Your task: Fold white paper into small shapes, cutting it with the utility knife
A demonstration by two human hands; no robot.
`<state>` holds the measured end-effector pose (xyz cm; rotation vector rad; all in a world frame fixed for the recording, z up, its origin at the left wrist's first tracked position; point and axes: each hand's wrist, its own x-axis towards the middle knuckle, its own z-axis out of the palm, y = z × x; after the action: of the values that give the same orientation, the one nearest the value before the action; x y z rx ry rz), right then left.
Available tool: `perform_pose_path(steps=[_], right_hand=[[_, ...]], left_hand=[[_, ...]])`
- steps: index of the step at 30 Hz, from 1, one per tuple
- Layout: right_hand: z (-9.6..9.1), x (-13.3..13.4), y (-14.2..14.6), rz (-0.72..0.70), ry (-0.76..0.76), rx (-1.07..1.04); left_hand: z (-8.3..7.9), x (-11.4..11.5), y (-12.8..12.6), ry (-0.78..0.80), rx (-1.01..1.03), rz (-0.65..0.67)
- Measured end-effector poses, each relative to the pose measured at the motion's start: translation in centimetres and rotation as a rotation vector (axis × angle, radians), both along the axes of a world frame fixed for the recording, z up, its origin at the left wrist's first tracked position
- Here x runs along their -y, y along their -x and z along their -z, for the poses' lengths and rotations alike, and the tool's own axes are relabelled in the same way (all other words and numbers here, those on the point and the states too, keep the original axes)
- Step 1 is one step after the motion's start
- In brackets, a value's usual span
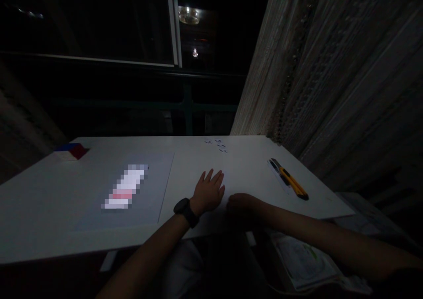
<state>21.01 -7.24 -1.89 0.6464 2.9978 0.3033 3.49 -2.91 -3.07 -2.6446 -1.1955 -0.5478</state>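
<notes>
My left hand (208,192), with a dark watch (185,211) on the wrist, lies palm down near the front of the white table (191,158). Its fingers are stretched out and slightly spread. Just right of it, my right hand (243,202) rests at the table's front edge with its fingers curled inward. Deep shadow hides the fingertips, and I cannot make out what is in them. Beyond the hands, several small dark-blue marks or pieces (220,145) lie near the far edge. A yellow-and-black utility knife (292,182) lies to the right, beside a dark slim object (276,169).
On the left, a large pale sheet (161,175) bears a pixelated bright rectangle (127,186). A red, white and blue block (70,151) stands at the far left. Curtains (261,87) hang behind the right side. Papers (306,261) lie below the table's front edge. The room is dim.
</notes>
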Motion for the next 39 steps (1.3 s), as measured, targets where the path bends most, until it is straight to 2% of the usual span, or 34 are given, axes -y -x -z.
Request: perform_pose_path(steps=[4,8,12,14,18,21,24,26,29,32,35,39], right_hand=[[-0.3,0.6,-0.5,-0.002,0.085,-0.116],[-0.6,1.6,-0.6,0.005,0.163,-0.128],[-0.6,2.4,-0.2,0.118,0.342,-0.256],[-0.9,2.0,0.2,0.274,0.396,-0.484],[-2.4,-0.7,0.9,0.747,0.453,-1.274],[-3.4,-3.1,1.2,1.043,0.744,-1.642],[-3.6,-4.9,1.2,1.130,0.999,-1.832],[-3.5,-5.7,1.2,1.109,1.089,-1.896],[-3.4,-6.4,1.3,1.132,1.138,-1.887],[-3.5,-6.6,1.6,1.177,1.131,-1.833],[-3.2,-6.7,2.2,1.153,1.148,-1.737],[-1.8,-7.2,2.8,1.106,1.034,-1.545]], left_hand=[[0.1,0.0,0.0,-0.009,-0.013,-0.006],[0.1,0.0,0.0,0.017,0.001,-0.003],[0.1,0.0,0.0,0.030,0.028,0.001],[0.2,-0.1,0.0,0.028,0.036,-0.012],[0.3,0.0,-0.1,0.033,0.035,-0.070],[0.3,0.1,-0.3,0.034,0.029,-0.106],[0.3,0.2,-0.4,0.038,0.029,-0.132],[0.3,0.3,-0.4,0.038,0.031,-0.138],[0.4,0.2,-0.4,0.023,0.045,-0.136],[0.4,0.2,-0.4,0.013,0.061,-0.141],[0.4,0.3,-0.5,0.021,0.066,-0.146],[0.2,0.5,-0.5,0.048,0.086,-0.148]])
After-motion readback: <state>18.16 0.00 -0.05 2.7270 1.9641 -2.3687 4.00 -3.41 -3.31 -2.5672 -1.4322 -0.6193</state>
